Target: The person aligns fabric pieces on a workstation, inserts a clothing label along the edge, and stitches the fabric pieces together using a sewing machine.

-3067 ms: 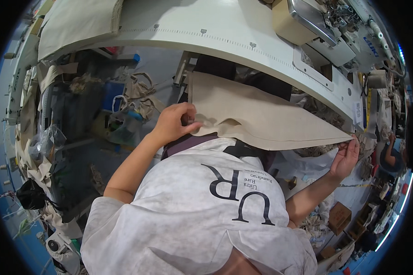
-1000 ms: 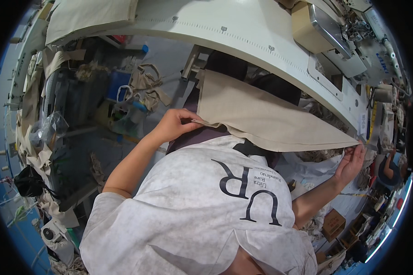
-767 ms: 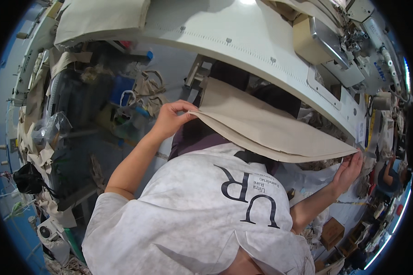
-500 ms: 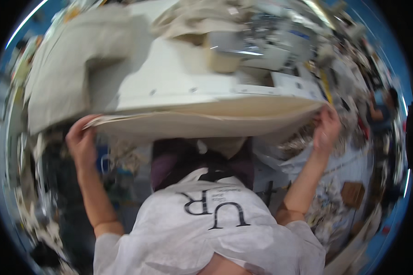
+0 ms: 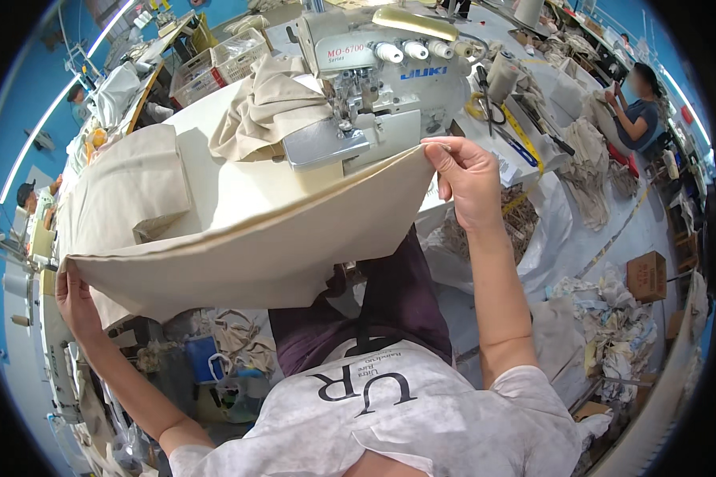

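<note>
A long beige fabric panel (image 5: 270, 250) is stretched between my two hands, its upper edge slanting up to the right. My left hand (image 5: 75, 296) is closed on its left corner, low beside a stack of beige cloth. Pinched between the thumb and fingers of my right hand (image 5: 468, 176) is the right corner, just in front of the sewing machine (image 5: 390, 71). Below that edge the panel hangs down over my lap. Crumpled beige fabric (image 5: 270, 111) lies left of the machine's metal plate (image 5: 324, 145).
Folded beige cloth pieces (image 5: 127, 179) lie on the left of the white table (image 5: 207, 119). Scissors (image 5: 485, 103) and a yellow tape measure (image 5: 523, 137) rest right of the machine. A box (image 5: 647, 276) and fabric scraps (image 5: 620, 334) are on the floor. Another person (image 5: 640, 111) sits at far right.
Both hands have shifted left with the fabric panel. My right hand is now higher and my left lower, so the panel slants. More of the sewing machine has come into view.
</note>
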`<action>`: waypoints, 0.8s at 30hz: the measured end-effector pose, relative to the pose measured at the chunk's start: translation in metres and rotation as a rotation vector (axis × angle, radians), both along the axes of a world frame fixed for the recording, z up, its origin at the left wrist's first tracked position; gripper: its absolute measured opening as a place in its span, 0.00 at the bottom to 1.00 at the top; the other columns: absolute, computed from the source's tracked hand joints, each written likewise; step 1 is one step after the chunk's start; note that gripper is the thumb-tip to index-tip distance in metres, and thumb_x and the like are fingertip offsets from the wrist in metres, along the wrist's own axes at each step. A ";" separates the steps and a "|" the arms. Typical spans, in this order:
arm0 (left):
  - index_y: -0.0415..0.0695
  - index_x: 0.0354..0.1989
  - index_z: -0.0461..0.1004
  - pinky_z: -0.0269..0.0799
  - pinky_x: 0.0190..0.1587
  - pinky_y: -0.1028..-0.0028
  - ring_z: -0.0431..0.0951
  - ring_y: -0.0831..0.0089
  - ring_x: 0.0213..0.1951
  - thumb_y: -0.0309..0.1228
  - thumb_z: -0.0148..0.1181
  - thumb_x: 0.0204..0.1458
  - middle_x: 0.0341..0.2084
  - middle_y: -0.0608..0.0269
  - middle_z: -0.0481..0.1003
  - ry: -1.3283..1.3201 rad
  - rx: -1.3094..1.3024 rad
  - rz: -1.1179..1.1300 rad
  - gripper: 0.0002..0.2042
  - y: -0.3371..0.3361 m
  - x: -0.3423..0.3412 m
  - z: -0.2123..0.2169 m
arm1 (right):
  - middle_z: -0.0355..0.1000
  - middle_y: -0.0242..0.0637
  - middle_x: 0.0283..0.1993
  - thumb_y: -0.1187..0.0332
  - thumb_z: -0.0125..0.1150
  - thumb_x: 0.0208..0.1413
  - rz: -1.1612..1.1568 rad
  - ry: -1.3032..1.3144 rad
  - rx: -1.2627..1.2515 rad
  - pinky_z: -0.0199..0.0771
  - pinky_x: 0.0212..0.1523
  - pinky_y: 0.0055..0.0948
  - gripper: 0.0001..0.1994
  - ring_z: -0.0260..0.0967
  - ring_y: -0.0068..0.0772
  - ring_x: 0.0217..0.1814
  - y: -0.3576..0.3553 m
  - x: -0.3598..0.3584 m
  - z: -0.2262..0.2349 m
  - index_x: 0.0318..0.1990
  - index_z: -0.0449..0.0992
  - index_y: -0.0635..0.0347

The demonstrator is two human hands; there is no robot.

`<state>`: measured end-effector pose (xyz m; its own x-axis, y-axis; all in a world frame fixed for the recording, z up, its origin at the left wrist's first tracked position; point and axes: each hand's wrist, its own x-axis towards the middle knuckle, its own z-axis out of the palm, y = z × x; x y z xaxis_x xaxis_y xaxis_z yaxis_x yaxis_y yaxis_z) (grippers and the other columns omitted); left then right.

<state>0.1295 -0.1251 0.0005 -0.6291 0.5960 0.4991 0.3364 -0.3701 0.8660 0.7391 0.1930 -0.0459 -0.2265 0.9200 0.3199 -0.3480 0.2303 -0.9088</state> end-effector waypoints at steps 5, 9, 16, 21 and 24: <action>0.39 0.46 0.78 0.73 0.48 0.78 0.78 0.79 0.44 0.28 0.59 0.61 0.42 0.63 0.80 0.030 0.003 0.063 0.08 0.013 0.005 0.026 | 0.76 0.30 0.25 0.67 0.68 0.58 0.003 0.029 0.028 0.64 0.17 0.14 0.10 0.68 0.15 0.18 0.009 -0.013 -0.001 0.41 0.82 0.65; 0.39 0.47 0.77 0.71 0.48 0.79 0.77 0.81 0.44 0.29 0.60 0.61 0.42 0.64 0.79 0.035 -0.022 0.138 0.10 0.037 0.009 0.040 | 0.77 0.31 0.25 0.67 0.68 0.57 -0.028 0.049 0.052 0.71 0.20 0.15 0.10 0.71 0.17 0.19 0.012 -0.022 0.003 0.39 0.82 0.65; 0.35 0.46 0.79 0.71 0.45 0.79 0.77 0.81 0.38 0.35 0.61 0.60 0.36 0.67 0.80 0.290 -0.305 0.340 0.14 0.112 -0.003 0.028 | 0.78 0.34 0.28 0.65 0.67 0.58 -0.017 0.052 -0.003 0.76 0.25 0.18 0.11 0.75 0.20 0.23 0.016 -0.044 0.010 0.38 0.80 0.66; 0.40 0.48 0.80 0.72 0.46 0.74 0.81 0.71 0.38 0.40 0.62 0.58 0.36 0.58 0.82 0.679 -0.757 0.605 0.17 0.149 0.028 0.024 | 0.78 0.33 0.30 0.65 0.68 0.58 -0.030 -0.029 -0.011 0.75 0.25 0.17 0.10 0.75 0.18 0.24 0.026 -0.059 0.006 0.37 0.81 0.65; 0.45 0.53 0.78 0.70 0.53 0.71 0.80 0.64 0.47 0.39 0.62 0.56 0.46 0.55 0.80 0.875 -0.872 0.678 0.19 0.155 0.045 0.024 | 0.78 0.31 0.29 0.67 0.69 0.56 -0.001 -0.033 -0.020 0.74 0.23 0.17 0.08 0.74 0.17 0.23 0.025 -0.059 0.009 0.35 0.82 0.64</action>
